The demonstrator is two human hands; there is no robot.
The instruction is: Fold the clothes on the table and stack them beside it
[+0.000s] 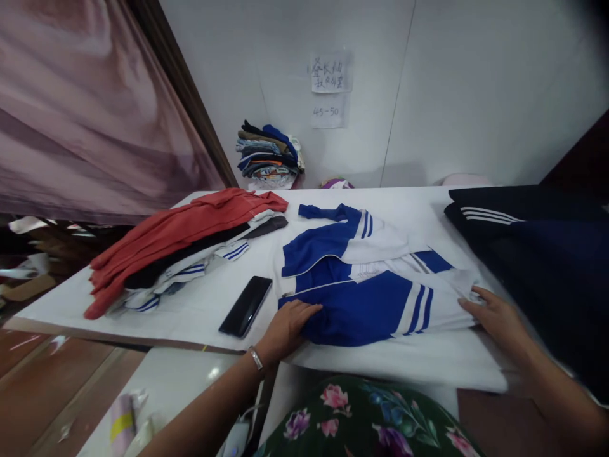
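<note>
A blue and white zip jacket [361,311] with striped sleeves lies spread on its side, its front partly open. At its blue hem, my left hand [295,320] is closed over the near corner, fingers on top of the cloth and thumb hidden. My right hand [490,311] pinches the white fabric at the jacket's opposite end, near the shoulder. The far sleeve lies bent, its blue cuff pointing left. A black phone [246,306] rests on the white table left of my left hand, apart from the jacket.
On the left is a heap of clothes with a red garment [185,222] on top. Dark navy garments [537,254] cover the right side. Behind the table's far edge stands a stack of folded clothes [269,152]. Paper signs [330,73] hang on the wall.
</note>
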